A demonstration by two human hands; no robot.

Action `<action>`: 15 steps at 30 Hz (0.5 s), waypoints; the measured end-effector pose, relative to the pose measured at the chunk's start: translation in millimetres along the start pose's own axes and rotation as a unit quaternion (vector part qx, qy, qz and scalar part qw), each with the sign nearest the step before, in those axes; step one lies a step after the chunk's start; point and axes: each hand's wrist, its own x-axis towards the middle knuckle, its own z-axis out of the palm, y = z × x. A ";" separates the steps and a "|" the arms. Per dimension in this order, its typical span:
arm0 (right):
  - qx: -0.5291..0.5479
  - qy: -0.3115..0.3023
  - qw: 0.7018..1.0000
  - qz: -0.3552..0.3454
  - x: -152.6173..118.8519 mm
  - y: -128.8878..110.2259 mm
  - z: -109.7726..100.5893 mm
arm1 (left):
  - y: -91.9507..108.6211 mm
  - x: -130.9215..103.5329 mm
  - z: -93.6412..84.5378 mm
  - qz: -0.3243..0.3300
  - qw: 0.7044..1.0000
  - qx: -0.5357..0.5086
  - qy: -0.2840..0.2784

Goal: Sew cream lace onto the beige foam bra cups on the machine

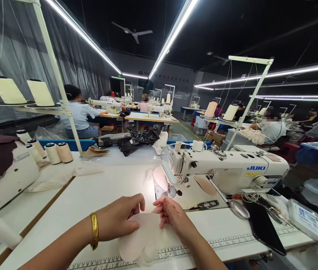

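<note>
A pale, thin fabric piece (140, 238) lies on the white table near its front edge, over part of a printed ruler strip. My left hand (122, 217), with a gold bracelet at the wrist, is at the fabric's upper left; its thumb and curled fingers are apart. At the upper right of the fabric is my right hand (171, 215), its fingers bent together around the fabric's edge. Just beyond the hands stands a white sewing machine (226, 168) with its lamp lit. Another pale rounded piece (161, 178) lies by the needle area.
Right of the hands lie a tan oval piece (205, 186), a small black tool (208, 204), a silver oval object (239, 209) and a black phone (265, 227). Thread cones (59, 153) stand at the left. A black plastic bag (142, 138) lies behind. Other people sit at machines farther away.
</note>
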 end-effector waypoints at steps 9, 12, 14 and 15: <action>-0.266 0.028 0.956 -0.120 -30.5 3.0 15.9 | -5.6 10.8 31.6 0.094 0.990 0.071 0.080; -0.388 0.017 0.890 -0.239 -28.9 4.5 15.2 | -7.4 14.2 32.1 0.105 0.991 0.049 0.071; -0.468 0.039 0.818 -0.332 -22.2 0.7 12.2 | -11.7 16.9 26.9 0.073 0.993 0.074 0.057; -0.493 0.060 0.780 -0.380 -17.2 -2.3 10.9 | -15.1 18.5 23.3 0.064 0.992 0.094 0.063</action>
